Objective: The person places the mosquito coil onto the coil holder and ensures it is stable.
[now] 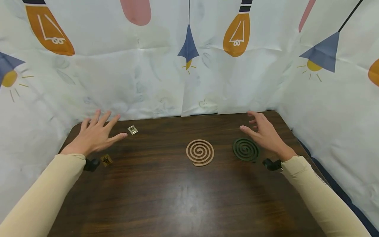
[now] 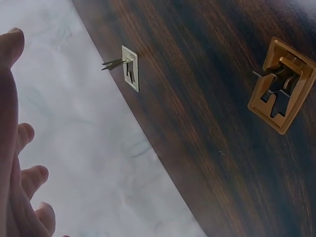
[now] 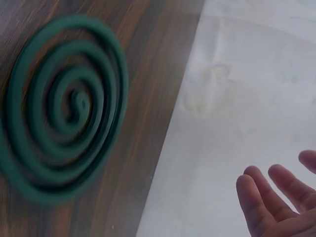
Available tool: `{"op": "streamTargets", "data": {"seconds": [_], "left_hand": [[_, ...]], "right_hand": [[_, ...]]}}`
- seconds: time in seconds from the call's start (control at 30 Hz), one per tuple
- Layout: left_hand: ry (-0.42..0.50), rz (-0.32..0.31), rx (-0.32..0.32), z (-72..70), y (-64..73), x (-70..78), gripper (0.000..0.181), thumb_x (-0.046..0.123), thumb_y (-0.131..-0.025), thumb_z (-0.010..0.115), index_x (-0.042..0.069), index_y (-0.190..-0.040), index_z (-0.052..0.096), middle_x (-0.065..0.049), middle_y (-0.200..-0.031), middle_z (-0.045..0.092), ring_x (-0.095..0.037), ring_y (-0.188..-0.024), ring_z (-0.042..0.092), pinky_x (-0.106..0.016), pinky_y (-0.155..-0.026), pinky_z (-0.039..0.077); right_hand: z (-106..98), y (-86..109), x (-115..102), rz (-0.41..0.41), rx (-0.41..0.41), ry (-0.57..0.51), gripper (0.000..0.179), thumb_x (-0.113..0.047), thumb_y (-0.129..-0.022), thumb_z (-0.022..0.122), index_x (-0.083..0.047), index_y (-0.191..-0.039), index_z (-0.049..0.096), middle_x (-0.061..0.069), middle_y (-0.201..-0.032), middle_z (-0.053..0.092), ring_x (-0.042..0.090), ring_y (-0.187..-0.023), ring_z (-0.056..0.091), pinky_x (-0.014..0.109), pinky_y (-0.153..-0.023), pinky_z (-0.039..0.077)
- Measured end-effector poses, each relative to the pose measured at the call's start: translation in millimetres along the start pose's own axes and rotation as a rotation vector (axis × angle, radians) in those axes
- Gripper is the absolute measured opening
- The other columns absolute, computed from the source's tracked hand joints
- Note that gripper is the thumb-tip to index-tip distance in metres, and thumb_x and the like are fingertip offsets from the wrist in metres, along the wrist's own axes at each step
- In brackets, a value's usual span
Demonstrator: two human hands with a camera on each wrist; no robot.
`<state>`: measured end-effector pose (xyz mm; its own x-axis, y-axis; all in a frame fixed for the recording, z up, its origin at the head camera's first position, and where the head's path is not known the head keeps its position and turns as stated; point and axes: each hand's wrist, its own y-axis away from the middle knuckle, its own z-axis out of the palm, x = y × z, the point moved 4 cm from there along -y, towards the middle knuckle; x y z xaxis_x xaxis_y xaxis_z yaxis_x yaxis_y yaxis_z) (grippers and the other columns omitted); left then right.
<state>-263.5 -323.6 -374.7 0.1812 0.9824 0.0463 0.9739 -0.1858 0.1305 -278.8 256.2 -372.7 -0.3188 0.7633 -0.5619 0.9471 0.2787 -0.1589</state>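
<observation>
My left hand is held over the table's back left with fingers spread and holds nothing. Near its thumb lies a silvery metal coil stand, its raised prong showing in the left wrist view. A gold-coloured coil stand lies closer to the left wrist. My right hand hovers at the back right, fingers loosely bent, holding nothing. Just left of it a dark green mosquito coil lies flat; it fills the left of the right wrist view. A tan mosquito coil lies near the table's middle, apart from both hands.
The dark wood-grain table reaches back to a white cloth printed with lamps and bulbs, which hangs behind it and along both sides. Dark wrist straps with small cameras sit at both cuffs.
</observation>
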Motion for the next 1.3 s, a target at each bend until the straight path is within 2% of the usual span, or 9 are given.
{"op": "streamTargets", "data": {"seconds": [0.23, 0.5, 0.87, 1.07, 1.3], "left_hand": [[-0.008, 0.034, -0.002, 2.6, -15.2, 3.4, 0.097, 0.077, -0.099, 0.041, 0.014, -0.168, 0.014, -0.027, -0.172, 0.010, -0.057, -0.157, 0.001, -0.077, -0.113, 0.014], [0.000, 0.046, -0.031, 9.3, -29.1, 8.0, 0.101, 0.079, -0.096, 0.044, 0.012, -0.167, 0.020, -0.026, -0.172, 0.011, -0.056, -0.157, 0.003, -0.078, -0.114, 0.015], [-0.020, 0.019, -0.099, 19.8, -38.1, -1.2, 0.102, 0.081, -0.093, 0.047, 0.013, -0.166, 0.023, -0.029, -0.171, 0.011, -0.059, -0.155, 0.002, -0.082, -0.113, 0.015], [-0.035, 0.016, -0.137, 26.4, -41.2, -4.8, 0.105, 0.083, -0.091, 0.049, 0.013, -0.166, 0.024, -0.033, -0.168, 0.015, -0.062, -0.153, 0.005, -0.083, -0.113, 0.018], [-0.027, 0.005, -0.217, 31.3, -44.3, -3.5, 0.105, 0.082, -0.090, 0.051, 0.014, -0.166, 0.024, -0.036, -0.166, 0.018, -0.066, -0.150, 0.013, -0.083, -0.111, 0.021]], "right_hand": [[17, -8.6, -4, 0.007, -0.023, -0.072, 0.072, -0.048, -0.103, 0.062, -0.015, -0.161, 0.033, 0.017, -0.156, 0.047, 0.037, -0.126, 0.063, 0.059, -0.100, 0.052], [43, -18.6, -11, 0.041, -0.094, -0.164, 0.070, -0.052, -0.103, 0.060, -0.019, -0.159, 0.034, 0.013, -0.153, 0.050, 0.033, -0.126, 0.064, 0.055, -0.100, 0.054], [76, -27.1, -20, 0.075, -0.164, -0.250, 0.062, -0.050, -0.103, 0.061, -0.021, -0.154, 0.041, 0.016, -0.147, 0.056, 0.033, -0.125, 0.065, 0.055, -0.101, 0.054], [90, -29.2, -27, 0.071, -0.197, -0.268, 0.060, -0.049, -0.102, 0.062, -0.020, -0.152, 0.044, 0.016, -0.144, 0.058, 0.032, -0.122, 0.067, 0.050, -0.096, 0.056], [106, -30.0, -29, 0.113, -0.220, -0.268, 0.065, -0.052, -0.101, 0.064, -0.016, -0.151, 0.046, 0.010, -0.140, 0.060, 0.029, -0.119, 0.067, 0.043, -0.088, 0.057]]}}
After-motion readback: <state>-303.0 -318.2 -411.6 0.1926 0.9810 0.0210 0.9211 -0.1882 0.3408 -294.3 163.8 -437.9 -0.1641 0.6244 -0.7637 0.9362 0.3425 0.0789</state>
